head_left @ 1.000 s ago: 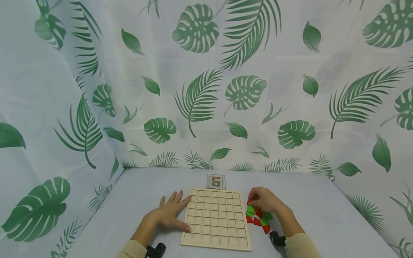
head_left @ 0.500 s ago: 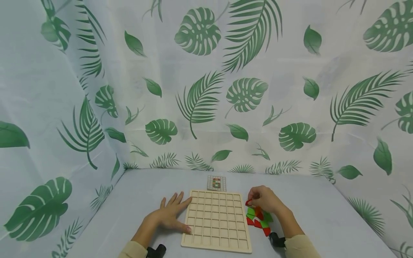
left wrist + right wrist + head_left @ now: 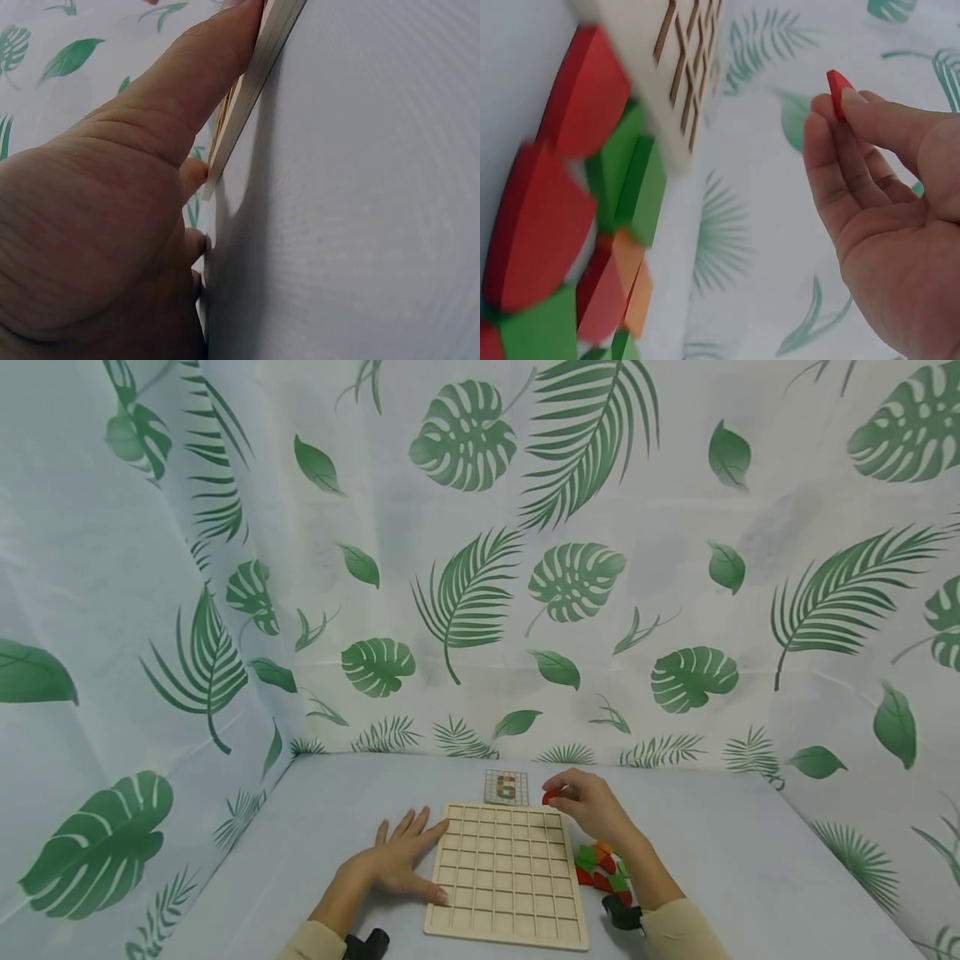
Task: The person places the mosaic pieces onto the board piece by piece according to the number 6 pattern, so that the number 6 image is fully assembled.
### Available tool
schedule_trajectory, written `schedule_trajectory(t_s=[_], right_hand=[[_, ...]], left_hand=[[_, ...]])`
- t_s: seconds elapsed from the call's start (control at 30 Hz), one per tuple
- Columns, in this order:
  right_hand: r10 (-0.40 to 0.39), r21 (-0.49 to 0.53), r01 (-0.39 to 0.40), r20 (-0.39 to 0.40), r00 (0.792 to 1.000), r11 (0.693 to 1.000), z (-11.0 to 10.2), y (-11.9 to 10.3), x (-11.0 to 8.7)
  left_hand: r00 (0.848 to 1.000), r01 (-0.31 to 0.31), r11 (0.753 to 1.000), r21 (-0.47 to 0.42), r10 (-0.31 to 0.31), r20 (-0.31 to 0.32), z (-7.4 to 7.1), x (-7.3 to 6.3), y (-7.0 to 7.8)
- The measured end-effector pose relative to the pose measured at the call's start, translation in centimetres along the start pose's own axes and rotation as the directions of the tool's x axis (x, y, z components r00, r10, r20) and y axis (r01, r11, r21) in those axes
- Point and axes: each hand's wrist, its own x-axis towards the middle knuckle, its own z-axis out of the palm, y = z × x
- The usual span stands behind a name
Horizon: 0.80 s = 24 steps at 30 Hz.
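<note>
My left hand lies with spread fingers at the left side of a pale wooden grid board. Its thumb rests on the board's edge, as the left wrist view also shows. Above the board's far right corner, my right hand pinches a small red block with a curved side between thumb and fingers. A loose pile of red, green and orange blocks lies along the board's right side, below the right forearm. The board's visible squares hold no blocks.
Just beyond the board's far edge lies a small grid card with a coloured pattern. Each wrist wears a black camera. A white leaf-printed cloth hangs behind and to the left of the pale table.
My right hand has lifted away from the pile and moved left and forward to the board's far right corner, carrying the red block. The left hand keeps its place on the board.
</note>
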Motion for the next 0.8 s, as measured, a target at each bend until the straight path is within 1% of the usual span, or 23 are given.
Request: schedule_trajectory(t_s=[0.13,0.23,0.37,0.57,0.8], right_hand=[[-0.02,0.022,0.019,0.026,0.999,1.0,0.8,-0.5,0.7],[-0.001,0.025,0.0,0.039,0.999,1.0,1.4,-1.0,1.0],[0.009,0.053,-0.011,0.034,0.999,0.999,2.3,-1.4,1.3],[0.005,0.111,-0.009,0.042,0.999,0.994,3.5,-1.4,1.7],[0.049,0.131,-0.06,0.081,0.995,0.99,4.4,-2.1,2.8]], left_hand=[[1.0,-0.005,1.0,0.001,0.005,-0.003,0.0,0.0,0.0],[1.0,-0.004,1.0,-0.002,0.004,-0.002,0.0,0.0,0.0],[1.0,-0.005,1.0,-0.001,0.005,0.002,0.0,-0.2,0.0],[1.0,-0.02,1.0,-0.013,0.02,0.008,0.0,-0.4,0.1],[1.0,-0.016,1.0,-0.014,0.016,0.006,-0.2,-0.4,0.0]])
